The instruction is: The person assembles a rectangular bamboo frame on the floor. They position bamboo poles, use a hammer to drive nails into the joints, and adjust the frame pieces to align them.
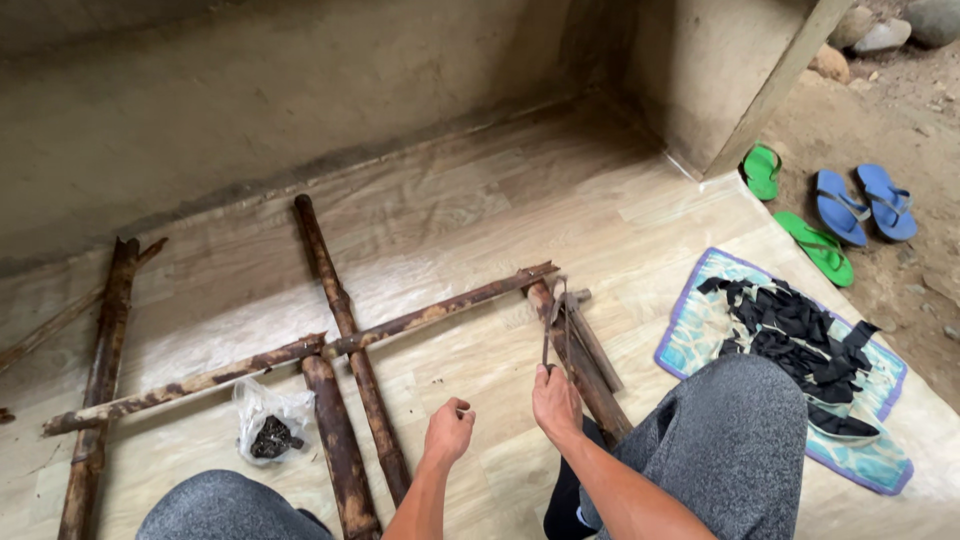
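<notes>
Item: pincers (pixel 556 325), centre frame, on bamboo pole (pixel 585 365). Your right hand (pixel 556 402) grips the handle ends; your left hand (pixel 449 430) is loosely curled, empty. Likely stiff, heavy; hold handles low.

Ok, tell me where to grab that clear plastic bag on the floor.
Take the clear plastic bag by its crumpled upper part, coming down from above with the left hand. The dark contents sit low on the floor, leaving loose film bunched on top to pinch.
</notes>
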